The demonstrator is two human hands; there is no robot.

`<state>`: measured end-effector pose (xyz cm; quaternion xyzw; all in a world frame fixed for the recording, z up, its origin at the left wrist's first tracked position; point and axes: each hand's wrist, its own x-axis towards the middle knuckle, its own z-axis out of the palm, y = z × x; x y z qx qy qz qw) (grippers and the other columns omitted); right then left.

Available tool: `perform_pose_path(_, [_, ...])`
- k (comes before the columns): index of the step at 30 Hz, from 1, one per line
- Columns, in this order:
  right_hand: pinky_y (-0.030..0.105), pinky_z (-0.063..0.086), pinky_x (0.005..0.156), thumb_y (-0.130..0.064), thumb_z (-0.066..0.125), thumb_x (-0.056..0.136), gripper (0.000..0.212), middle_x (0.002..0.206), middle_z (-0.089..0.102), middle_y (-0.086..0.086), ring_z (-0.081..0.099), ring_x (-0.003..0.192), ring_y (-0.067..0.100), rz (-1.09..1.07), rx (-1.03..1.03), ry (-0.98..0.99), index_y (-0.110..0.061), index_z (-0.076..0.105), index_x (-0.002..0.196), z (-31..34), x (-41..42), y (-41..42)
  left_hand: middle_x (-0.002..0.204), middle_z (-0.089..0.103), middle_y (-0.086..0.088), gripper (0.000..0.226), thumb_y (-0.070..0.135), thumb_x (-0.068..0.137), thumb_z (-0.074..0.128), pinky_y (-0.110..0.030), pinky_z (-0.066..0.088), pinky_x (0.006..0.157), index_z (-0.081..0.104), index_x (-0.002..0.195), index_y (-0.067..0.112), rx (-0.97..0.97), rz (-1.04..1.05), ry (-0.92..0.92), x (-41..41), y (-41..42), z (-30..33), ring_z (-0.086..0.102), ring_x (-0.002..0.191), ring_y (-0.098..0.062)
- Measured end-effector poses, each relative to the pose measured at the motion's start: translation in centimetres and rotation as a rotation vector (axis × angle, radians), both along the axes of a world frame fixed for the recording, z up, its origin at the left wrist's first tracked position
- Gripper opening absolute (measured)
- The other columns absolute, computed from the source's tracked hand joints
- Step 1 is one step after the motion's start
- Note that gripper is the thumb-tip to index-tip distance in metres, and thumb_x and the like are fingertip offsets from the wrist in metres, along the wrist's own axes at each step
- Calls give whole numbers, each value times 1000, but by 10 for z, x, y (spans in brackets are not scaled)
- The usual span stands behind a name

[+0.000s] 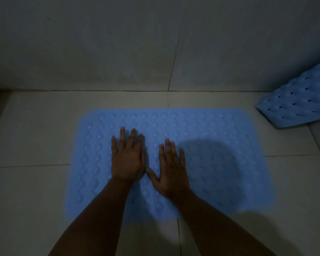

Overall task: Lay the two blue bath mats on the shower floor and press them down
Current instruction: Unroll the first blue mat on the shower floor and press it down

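A blue bath mat [211, 137] with rows of round bumps and small holes lies flat on the tiled shower floor, a little in front of the wall. My left hand [127, 159] rests palm down on the mat's left half, fingers spread. Beside it, my right hand [172, 170] lies flat on the mat's middle, thumb out toward the left hand. Neither hand holds anything. A second blue bath mat [299, 100] leans against the wall at the far right, its lower edge on the floor and its right part cut off by the frame.
Pale floor tiles [31, 133] with dark grout lines surround the mat. A plain tiled wall [100, 48] rises just behind it. The light is dim, and my shadow falls over the mat's right half.
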<state>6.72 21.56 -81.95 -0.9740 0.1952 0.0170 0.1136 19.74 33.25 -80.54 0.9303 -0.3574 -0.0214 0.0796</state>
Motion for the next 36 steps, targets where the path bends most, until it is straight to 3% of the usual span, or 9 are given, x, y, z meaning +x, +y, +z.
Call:
perform_pose_path(4, [55,-8,123,-76,31,90,100,167,-15,12,-18,154,28,25,97,82,-9,4,160,4,4,-2,162,37,-12,61,42,103,23,-64,14,122,46,151,11,-15,4,-20,12,6,-2,9,156,-37])
perform_pose_path(7, [54,-10,122,-68,40,94,95,166,-22,8,-21,153,25,35,293,226,-13,-1,160,21,14,-18,161,38,-11,61,42,103,24,-63,14,123,47,150,12,-39,41,-19,17,3,2,10,157,-36])
perform_pose_path(9, [46,0,126,-53,50,98,80,169,-3,7,-2,156,21,-1,496,249,-15,17,160,39,25,-37,160,40,-12,60,41,102,26,-63,15,122,49,149,11,-67,46,-12,14,-3,3,12,156,-36])
perform_pose_path(11, [35,24,123,-36,59,99,55,158,39,9,36,146,20,-98,653,74,-15,47,148,57,27,-63,157,44,-14,61,40,101,26,-64,18,121,53,146,9,-113,-12,-22,1,-16,4,18,155,-38])
perform_pose_path(13, [33,44,110,-30,60,96,40,135,65,8,61,125,20,-132,599,-111,-14,64,132,65,22,-90,155,47,-16,61,39,100,27,-66,21,119,56,143,6,-169,-106,-18,-18,-33,3,23,152,-42])
perform_pose_path(15, [32,50,102,-31,55,93,39,125,70,6,66,115,18,-137,497,-175,-15,67,127,68,10,-111,156,44,-16,60,39,100,29,-66,20,120,54,145,8,-164,-172,24,-40,-51,0,21,153,-42])
perform_pose_path(20, [31,52,98,-24,60,95,31,120,72,4,67,111,18,-164,357,-220,-15,68,124,67,-17,-152,166,27,-13,63,44,98,29,-66,12,121,46,151,15,-60,-272,86,-76,-95,-9,7,156,-39])
perform_pose_path(27, [34,53,96,-35,58,95,32,113,72,-1,67,107,15,-268,339,-287,-22,68,122,76,-29,-191,171,0,-9,75,59,101,16,-60,-3,124,18,162,15,24,-281,145,-109,-133,-22,-14,156,-33])
perform_pose_path(36, [37,54,92,-36,55,96,29,109,73,-2,67,104,17,-261,299,-407,-18,72,112,58,-41,-204,171,-4,-9,77,68,102,15,-60,2,124,5,164,23,11,-281,94,-121,-133,-25,-13,157,-29])
